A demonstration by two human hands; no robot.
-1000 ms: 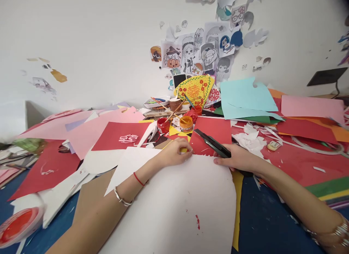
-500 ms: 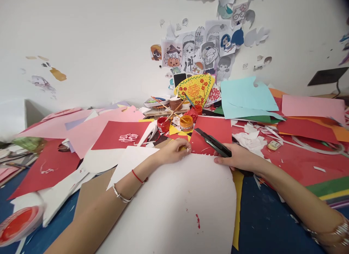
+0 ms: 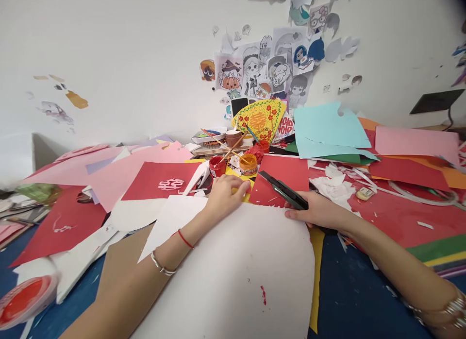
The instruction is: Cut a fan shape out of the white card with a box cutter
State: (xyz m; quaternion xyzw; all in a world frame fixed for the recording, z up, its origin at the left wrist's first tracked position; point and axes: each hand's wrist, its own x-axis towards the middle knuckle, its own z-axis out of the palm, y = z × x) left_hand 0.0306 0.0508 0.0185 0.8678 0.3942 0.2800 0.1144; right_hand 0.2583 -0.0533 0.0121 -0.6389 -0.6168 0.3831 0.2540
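A large white sheet (image 3: 233,271) with a small red smear lies in front of me, its far edge slightly ragged. My left hand (image 3: 226,192) is over that far edge, fingers apart and nothing seen in them, just in front of the paint jars. In my right hand (image 3: 307,210) is a black utility knife (image 3: 286,191), its blade end pointing up and left over a red sheet (image 3: 284,169). The fingers of that hand rest at the white sheet's far right corner.
Beyond the hands stand a red paint jar (image 3: 217,166), an orange paint jar (image 3: 248,164) with brushes, and a yellow fan-shaped card (image 3: 262,118). Coloured paper is piled on both sides. A round red container (image 3: 25,300) is at the lower left.
My left hand has moved away from me and slightly left, and its curled fingers have spread. My right hand and the knife have barely moved.
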